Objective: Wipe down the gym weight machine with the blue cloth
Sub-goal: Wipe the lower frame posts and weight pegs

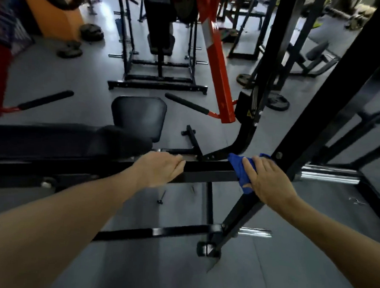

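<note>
A gym floor (56,70) of grey matting is seen from above, crowded with black steel frames. Across the middle of the view runs a black horizontal bar (207,171) of the weight machine, joined at its right end to a slanted black upright (332,89). The blue cloth (240,170) is draped over that bar close to the junction and is pressed against it by the right hand (264,180), whose fingers are curled over the cloth and the bar. The left hand (161,168) is laid on the same bar further left, well apart from the cloth, its fingers bent over the far edge of the bar. A black padded bench (52,141) lies to the left, and a square black seat pad (140,117) is seen beyond it. A red lever arm (219,72) with a black foam handle (186,104) descends from above. Weight plates (277,101) are left flat on the floor, and chrome pegs (330,175) project from the frame at right. Another rack (160,60) stands in the background.
</note>
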